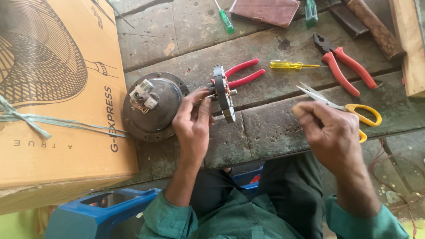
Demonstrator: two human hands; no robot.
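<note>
Worn workshop bench (265,128) in daylight.
Cracked, stained grey-green planks with gaps between; blue plastic stool (88,217) below at the near edge; dusty floor (398,190) at right.

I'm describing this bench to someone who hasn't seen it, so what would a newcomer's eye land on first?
Probably the left hand at the centre, holding a round grey motor part on edge, beside a dark round motor housing lying on the worn workbench. Next, the big cardboard box filling the left side. Then the bright tools: red-handled pliers and yellow-handled scissors by the right hand.
</note>
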